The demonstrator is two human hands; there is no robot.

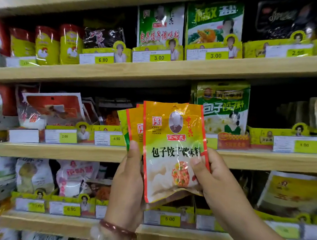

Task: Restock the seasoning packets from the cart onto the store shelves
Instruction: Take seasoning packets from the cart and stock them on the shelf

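Centre frame, lower half: a fanned stack of orange-and-green dumpling seasoning packets (pixel 172 150), raised in front of the middle shelf (pixel 60 151). Left hand (pixel 127 180) wrapped around the stack's left edge, thumb pressed flat on the front; right hand (pixel 211 177) pinching the front packet's right edge, thumb on its face. Both hands clamped on the packets, then, neither free. At least three packets in the fan, maybe more behind; hard to count.

Upper centre of the frame: a white-and-green packet (pixel 160 26) with matching characters, standing on the top shelf (pixel 156 72) behind a 3.00 price tag (pixel 159 57). Right of centre, just behind the held stack: green dumpling packets (pixel 222 108) on the middle shelf. Left side packed with red bags and yellow chicken-logo pouches (pixel 47 44), all blurred.

Progress, judging from here: none of this handful shelved yet, still mid-air and clear of every shelf. Cart out of view, so no telling how much stock remains. Likely step in hand: sorting or squaring the fan and finding its slot. Left to do: place these, then the rest.
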